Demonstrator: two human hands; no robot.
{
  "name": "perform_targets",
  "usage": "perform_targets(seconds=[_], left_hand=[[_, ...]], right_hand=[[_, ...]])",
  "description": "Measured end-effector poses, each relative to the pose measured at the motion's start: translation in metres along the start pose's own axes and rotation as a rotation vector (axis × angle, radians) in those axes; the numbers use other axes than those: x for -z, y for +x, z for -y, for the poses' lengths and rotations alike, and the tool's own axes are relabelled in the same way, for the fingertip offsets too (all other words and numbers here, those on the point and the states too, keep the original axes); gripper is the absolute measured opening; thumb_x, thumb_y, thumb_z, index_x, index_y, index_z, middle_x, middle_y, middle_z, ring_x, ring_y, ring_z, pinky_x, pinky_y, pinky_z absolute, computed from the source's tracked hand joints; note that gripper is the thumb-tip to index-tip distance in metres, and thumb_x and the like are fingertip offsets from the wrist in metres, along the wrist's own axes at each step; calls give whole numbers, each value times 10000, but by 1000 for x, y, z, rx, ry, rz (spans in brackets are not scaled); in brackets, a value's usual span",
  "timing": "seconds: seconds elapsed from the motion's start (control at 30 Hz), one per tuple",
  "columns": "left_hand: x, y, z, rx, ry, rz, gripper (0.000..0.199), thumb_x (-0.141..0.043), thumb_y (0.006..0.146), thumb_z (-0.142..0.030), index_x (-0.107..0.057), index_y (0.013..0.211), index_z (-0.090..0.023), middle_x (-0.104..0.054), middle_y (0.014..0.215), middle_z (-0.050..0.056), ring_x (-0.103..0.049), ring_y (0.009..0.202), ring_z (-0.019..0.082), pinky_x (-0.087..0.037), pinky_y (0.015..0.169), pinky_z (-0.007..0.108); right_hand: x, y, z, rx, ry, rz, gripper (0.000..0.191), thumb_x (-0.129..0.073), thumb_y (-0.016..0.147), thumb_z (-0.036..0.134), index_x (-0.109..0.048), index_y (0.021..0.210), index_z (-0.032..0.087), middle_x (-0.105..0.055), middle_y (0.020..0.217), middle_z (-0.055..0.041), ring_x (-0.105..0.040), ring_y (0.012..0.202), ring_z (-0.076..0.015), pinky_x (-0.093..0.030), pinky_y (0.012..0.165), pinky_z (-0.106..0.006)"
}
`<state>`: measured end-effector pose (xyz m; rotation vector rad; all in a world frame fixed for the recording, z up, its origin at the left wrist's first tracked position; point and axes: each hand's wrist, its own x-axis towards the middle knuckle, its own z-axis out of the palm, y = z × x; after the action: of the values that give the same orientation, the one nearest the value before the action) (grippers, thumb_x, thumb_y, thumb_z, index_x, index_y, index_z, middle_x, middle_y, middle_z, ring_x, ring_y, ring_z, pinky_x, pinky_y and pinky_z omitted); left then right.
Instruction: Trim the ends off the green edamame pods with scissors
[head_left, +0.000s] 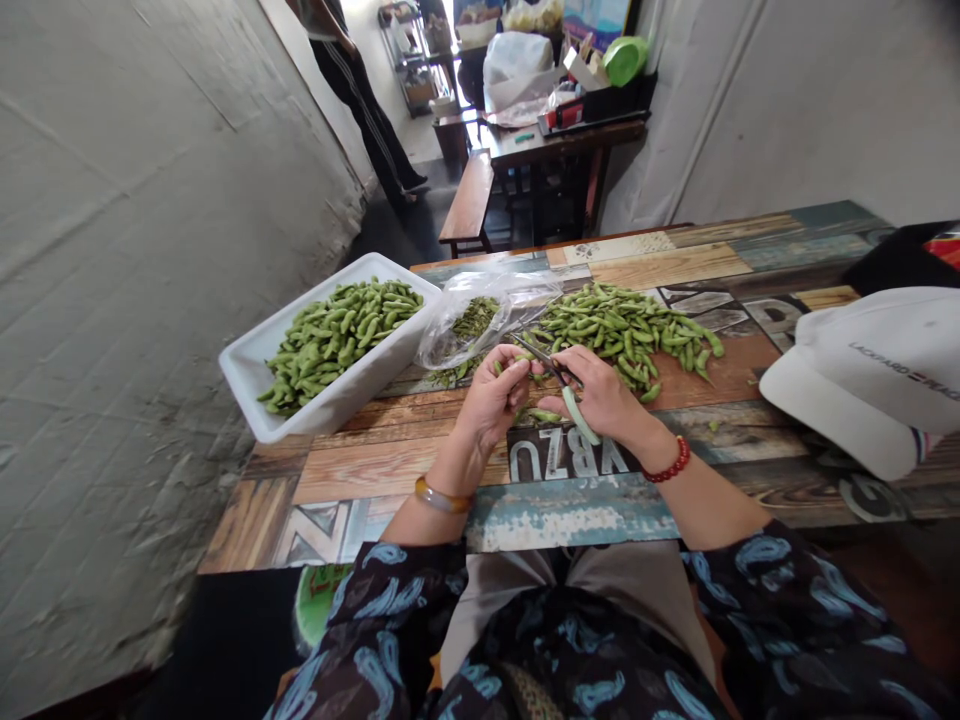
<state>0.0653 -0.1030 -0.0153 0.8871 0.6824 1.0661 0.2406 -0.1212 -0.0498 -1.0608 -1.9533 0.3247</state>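
Note:
My right hand (598, 392) is closed on scissors (576, 412) with pale green handles, their blades pointing up and left. Between the fingertips of my left hand (495, 392) is a green bean pod, close to the blades. Just beyond my hands a loose pile of pods (615, 328) lies on the table. A clear plastic bag (442, 335) holding small green trimmings stands left of that pile. Farther left, a white tray (346, 402) contains many pods. A few pods also lie beneath my hands.
A white cap (874, 375) rests on the patterned table (360, 470) at the right, near a dark item. Beyond are a wooden bench (470, 197), a second table (555, 143) with bags and boxes, and a person in dark striped trousers (364, 110).

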Motion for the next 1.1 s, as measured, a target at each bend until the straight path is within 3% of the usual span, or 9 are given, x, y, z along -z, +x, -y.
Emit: perform_targets(seconds=[0.17,0.4,0.57,0.7,0.83,0.97,1.1], left_hand=[[1,0,0,10,-4,-3,398,-826,669,-334,-506,844,-176,-679,712,-21,-323,370,-1,-174,380,154],[6,4,-3,15,-27,-25,368,-807,667,-297,-523,876,-191,-667,726,-22,-321,389,12,-205,373,157],[12,7,-14,5,-80,-97,267,-749,679,-244,-529,822,-189,-643,774,-15,-348,450,23,-238,386,160],[19,6,-23,24,-54,-97,276,-747,717,-349,-528,772,-190,-533,675,-35,-379,471,41,-237,398,168],[29,5,-26,-5,421,38,263,-738,753,-399,-608,732,-170,-411,522,-61,-322,429,55,-200,416,195],[38,5,-21,-91,1087,171,181,-746,699,-276,-660,608,-146,-504,517,-26,-394,511,88,-266,502,223],[40,5,-15,-23,1476,282,103,-734,686,-245,-695,653,-154,-581,578,-12,-437,550,107,-293,550,252]], right_hand=[[1,1,2,-7,17,13,382,-712,836,479,-589,1077,209,-586,906,-63,-580,772,-226,-530,724,-384],[-1,0,0,-4,-10,10,329,-669,874,476,-596,1066,219,-642,930,-83,-629,880,-258,-535,797,-405],[7,3,0,-82,25,-82,295,-678,869,472,-641,1010,214,-678,904,-73,-654,873,-249,-545,809,-397],[17,6,-1,-176,25,-144,291,-695,854,459,-667,1004,211,-681,877,-55,-657,828,-233,-551,796,-384],[23,7,-5,-201,9,-160,283,-692,856,445,-677,1008,207,-673,865,-54,-655,824,-232,-549,793,-378],[23,6,-10,-200,-10,-185,271,-681,865,417,-677,1020,194,-669,866,-54,-656,835,-229,-544,786,-372],[22,6,-13,-203,-19,-203,279,-686,859,419,-681,1013,187,-671,854,-46,-656,812,-215,-541,767,-356]])
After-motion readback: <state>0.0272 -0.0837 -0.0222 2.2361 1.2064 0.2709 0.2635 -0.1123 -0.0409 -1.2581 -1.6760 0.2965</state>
